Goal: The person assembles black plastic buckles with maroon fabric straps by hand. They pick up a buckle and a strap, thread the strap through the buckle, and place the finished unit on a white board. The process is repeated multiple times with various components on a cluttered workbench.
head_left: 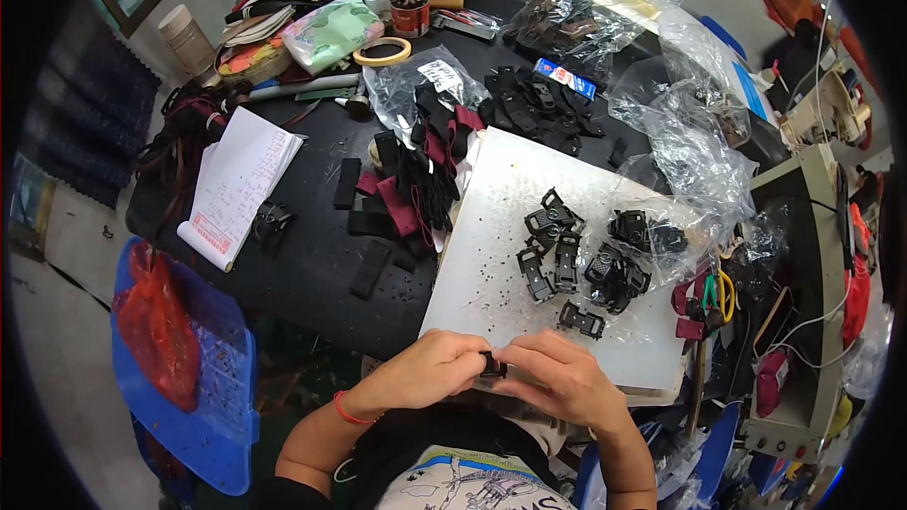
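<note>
At the left, a red plastic bag (161, 335) is lying on a blue chair (227, 416). Next, an open notebook (241, 179) is resting on the black tabletop (302, 269), and dark red and black straps (402, 203) are lying in a loose heap. In the middle, the left hand (435, 368) is pinching a small black piece (492, 365), its fingers being closed on it. This piece is showing a short, dark, blocky shape, partly hidden, and is staying between both hands at the near edge of a white board (501, 179). The right hand (557, 373) is bending its fingers at the piece's right end, slightly apart; I cannot tell if they are gripping. Beyond it, black plastic clips (567, 260) are lying grouped, beside a clear plastic bag (699, 236).
</note>
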Motion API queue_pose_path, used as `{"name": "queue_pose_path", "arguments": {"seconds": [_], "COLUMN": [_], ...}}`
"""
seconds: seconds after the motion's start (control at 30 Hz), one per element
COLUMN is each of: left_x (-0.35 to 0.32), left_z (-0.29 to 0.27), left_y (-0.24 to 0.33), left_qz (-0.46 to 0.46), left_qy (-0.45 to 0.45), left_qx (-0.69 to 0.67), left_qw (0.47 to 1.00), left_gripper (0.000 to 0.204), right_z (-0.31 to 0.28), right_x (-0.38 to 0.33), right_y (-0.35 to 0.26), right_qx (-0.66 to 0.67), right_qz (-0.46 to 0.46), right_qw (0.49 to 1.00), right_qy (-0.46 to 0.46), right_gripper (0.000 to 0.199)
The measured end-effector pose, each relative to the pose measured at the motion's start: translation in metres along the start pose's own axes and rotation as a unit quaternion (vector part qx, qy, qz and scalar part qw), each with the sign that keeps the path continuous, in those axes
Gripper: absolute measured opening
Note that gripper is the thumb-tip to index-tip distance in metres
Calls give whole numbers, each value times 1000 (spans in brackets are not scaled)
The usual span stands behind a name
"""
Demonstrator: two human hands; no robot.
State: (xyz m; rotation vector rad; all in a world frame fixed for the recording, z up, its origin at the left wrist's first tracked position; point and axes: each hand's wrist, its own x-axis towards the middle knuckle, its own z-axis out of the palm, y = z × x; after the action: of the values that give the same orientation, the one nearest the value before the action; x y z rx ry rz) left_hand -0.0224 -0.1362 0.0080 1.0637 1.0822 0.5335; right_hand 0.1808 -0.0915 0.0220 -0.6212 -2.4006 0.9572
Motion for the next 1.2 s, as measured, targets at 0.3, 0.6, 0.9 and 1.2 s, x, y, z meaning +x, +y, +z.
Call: {"name": "queue_pose_path", "arguments": {"seconds": [0.3,0.6,0.9,1.2], "left_x": [-6,50,19,11], "left_z": [-3,-103,-31,22], "left_y": [12,-19,3,1], "left_qz": [56,201,310,216], "left_qy": [70,578,454,259], "left_qx": [82,434,-97,-180], "left_qw": [993,661,829,924], "left_gripper": [22,25,15,26], "right_z": [14,11,16,25], "right_x": [-10,-10,-7,16], "right_y": [10,-9,-13,-23], "right_qx": [-42,-41,108,121], "right_qz": [-19,16,128,179], "right_qw": [995,982,960,949], "right_qy": [90,185,226,228], "right_gripper": [26,28,27,18]}}
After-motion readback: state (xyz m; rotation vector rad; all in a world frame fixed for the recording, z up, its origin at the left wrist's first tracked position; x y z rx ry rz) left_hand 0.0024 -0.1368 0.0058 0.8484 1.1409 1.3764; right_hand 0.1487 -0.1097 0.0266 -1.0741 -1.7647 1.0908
